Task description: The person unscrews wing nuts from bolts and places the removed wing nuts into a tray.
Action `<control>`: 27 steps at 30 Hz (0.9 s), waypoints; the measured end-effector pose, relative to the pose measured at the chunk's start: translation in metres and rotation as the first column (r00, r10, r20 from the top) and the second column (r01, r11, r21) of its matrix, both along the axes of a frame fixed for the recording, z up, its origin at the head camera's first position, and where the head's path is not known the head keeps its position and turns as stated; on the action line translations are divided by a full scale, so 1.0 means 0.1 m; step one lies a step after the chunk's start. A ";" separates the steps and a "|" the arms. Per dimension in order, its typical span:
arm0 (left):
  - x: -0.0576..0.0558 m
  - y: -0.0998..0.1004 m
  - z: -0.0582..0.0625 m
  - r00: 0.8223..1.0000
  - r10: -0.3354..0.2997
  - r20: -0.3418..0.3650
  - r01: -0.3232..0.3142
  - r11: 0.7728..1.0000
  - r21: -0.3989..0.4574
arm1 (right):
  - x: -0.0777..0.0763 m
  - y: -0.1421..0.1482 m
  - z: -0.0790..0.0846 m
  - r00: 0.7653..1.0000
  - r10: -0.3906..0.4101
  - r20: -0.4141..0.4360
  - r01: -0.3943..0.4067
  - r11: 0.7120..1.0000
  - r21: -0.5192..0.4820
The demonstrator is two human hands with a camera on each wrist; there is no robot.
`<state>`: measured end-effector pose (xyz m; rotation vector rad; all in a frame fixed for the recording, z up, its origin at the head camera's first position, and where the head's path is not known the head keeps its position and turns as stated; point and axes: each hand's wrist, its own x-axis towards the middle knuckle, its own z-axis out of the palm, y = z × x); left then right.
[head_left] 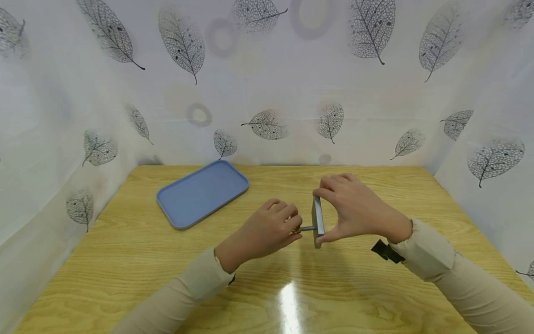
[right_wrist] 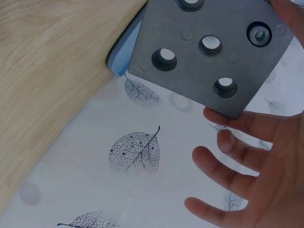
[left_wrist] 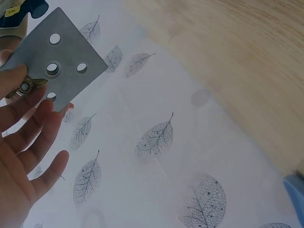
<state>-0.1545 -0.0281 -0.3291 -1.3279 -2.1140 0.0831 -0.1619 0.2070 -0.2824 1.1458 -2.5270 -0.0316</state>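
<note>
A square grey metal plate [head_left: 319, 218] with several holes stands on edge above the table, gripped at its edges between thumb and fingers of my right hand [head_left: 359, 208]. Through one hole runs a bolt [head_left: 308, 228], whose recessed hex socket head [right_wrist: 259, 36] shows on the plate's face in the right wrist view. My left hand [head_left: 267, 232] pinches a brass wing nut [left_wrist: 32, 84] on the bolt's shank with thumb and index finger. Its other fingers spread beside the plate in the left wrist view. The head view hides most of the wing nut behind the fingers.
A blue tray [head_left: 202, 195] lies at the back left of the wooden table [head_left: 125, 269]. A white leaf-printed curtain [head_left: 267, 93] encloses the back and both sides. A black strap [head_left: 388, 251] hangs at the right cuff.
</note>
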 end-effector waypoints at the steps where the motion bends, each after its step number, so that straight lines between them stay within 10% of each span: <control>1: 0.00 0.00 0.00 1.000 -0.001 -0.001 0.001 1.000 -0.001 | 0.00 0.00 0.00 1.000 -0.005 0.005 0.005 1.000 0.001; 16: -0.01 0.00 0.00 1.000 -0.002 0.005 0.002 1.000 0.025 | 0.00 -0.01 0.02 1.000 -0.015 -0.007 0.015 1.000 0.016; 27: 0.00 0.02 0.00 0.970 0.002 0.243 0.009 0.999 -0.044 | -0.01 -0.02 0.02 1.000 -0.001 -0.019 0.001 1.000 -0.007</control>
